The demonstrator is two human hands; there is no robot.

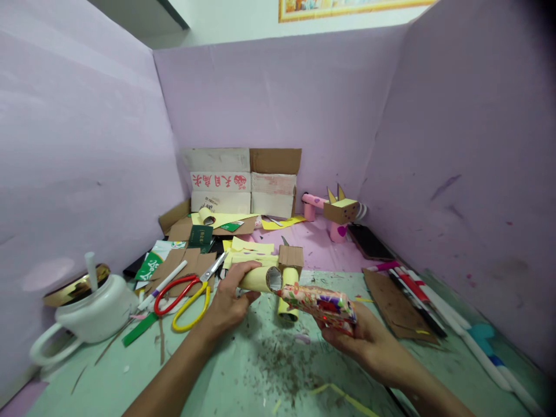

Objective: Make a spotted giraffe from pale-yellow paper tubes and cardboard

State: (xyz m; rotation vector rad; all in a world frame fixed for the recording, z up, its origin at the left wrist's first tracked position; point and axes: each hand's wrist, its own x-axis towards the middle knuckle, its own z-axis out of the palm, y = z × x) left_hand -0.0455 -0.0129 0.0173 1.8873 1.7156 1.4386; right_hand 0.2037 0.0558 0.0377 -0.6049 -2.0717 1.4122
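Observation:
My left hand (234,295) is closed around a yellow paper-covered cardboard tube (256,279), its open end facing right. My right hand (360,341) grips a hot glue gun (321,304) with a flowery pattern and a small red light. The gun's nozzle points left and is close to the tube's open end; whether they touch I cannot tell. Just behind the nozzle, another yellow tube (288,314) lies on the table, with a small brown cardboard box (291,257) at its far end. The gun partly hides this tube.
Scissors (191,295) with red and yellow handles lie left of my left hand. A white teapot-shaped mug (93,313) stands far left. Markers (417,289) and a cardboard piece (391,307) lie right. A pink tube animal (339,214), a phone (369,242) and a cardboard box (243,185) are farther back.

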